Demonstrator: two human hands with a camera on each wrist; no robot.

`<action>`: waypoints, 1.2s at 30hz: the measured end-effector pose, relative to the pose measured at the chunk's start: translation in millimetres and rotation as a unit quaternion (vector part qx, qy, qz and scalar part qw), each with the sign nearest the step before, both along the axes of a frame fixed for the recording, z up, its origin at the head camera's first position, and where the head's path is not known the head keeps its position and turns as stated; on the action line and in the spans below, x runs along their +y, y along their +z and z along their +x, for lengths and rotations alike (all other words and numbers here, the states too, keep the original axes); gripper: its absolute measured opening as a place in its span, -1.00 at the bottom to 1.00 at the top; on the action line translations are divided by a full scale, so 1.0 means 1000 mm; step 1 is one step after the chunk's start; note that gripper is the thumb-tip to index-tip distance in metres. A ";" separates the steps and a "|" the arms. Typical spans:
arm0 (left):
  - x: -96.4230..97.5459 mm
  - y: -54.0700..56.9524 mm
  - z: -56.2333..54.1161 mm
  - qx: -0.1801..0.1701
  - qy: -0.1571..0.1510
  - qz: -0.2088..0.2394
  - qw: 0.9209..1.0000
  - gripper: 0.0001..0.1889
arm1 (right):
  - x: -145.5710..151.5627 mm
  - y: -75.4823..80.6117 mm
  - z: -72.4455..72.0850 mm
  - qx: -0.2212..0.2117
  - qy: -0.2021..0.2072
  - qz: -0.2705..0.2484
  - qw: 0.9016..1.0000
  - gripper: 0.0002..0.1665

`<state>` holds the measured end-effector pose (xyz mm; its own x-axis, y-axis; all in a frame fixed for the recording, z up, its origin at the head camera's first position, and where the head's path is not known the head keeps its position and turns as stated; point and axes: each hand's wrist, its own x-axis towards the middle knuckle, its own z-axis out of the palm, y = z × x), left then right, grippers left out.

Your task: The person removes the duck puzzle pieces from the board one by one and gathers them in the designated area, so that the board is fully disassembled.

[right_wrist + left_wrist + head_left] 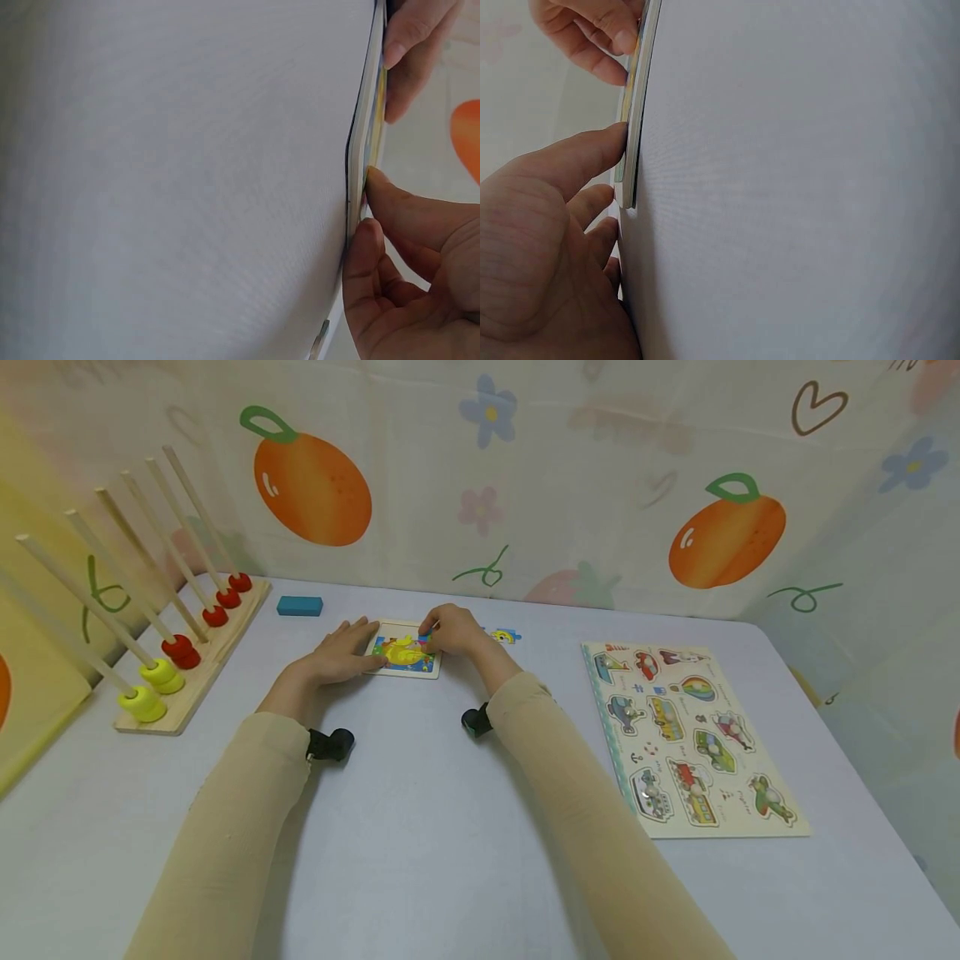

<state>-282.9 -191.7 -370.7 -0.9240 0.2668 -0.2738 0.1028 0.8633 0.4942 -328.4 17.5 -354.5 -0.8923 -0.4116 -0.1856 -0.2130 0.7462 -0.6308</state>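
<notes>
A small jigsaw puzzle [405, 652] in a pale wooden frame lies flat on the table, its picture yellow on blue. My left hand [341, 653] rests at its left side, fingers stretched out, with the thumb on the puzzle's left edge. At the right side, my right hand [459, 633] has bent fingers and pinches at a puzzle piece in the picture; the fingers hide most of that piece. In the right wrist view, the right thumb [397, 199] touches the puzzle's top face. A loose yellow-and-blue piece [506, 636] lies just beyond the right hand.
A wooden peg stand [217, 664] with red and yellow beads stands at the left. A teal block [300, 606] lies near the back edge. To the right is a vehicle peg-puzzle board [660, 739]. A printed cloth [420, 468] hangs behind the table.
</notes>
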 end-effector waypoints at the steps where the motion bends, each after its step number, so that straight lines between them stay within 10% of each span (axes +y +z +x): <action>1: 0.000 0.000 0.000 0.000 0.000 -0.001 1.000 -0.18 | 0.000 0.000 0.000 0.001 0.001 0.002 1.000 -0.69; 36: 0.002 0.001 0.001 -0.007 0.009 -0.004 1.000 -0.17 | -0.001 0.003 -0.003 0.065 0.010 0.034 0.997 -0.41</action>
<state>-281.7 -189.8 -369.9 -0.9250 0.2471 -0.2886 0.0800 0.8693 0.4877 -331.1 16.4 -351.7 -0.9024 -0.4200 -0.0964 -0.3054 0.7812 -0.5445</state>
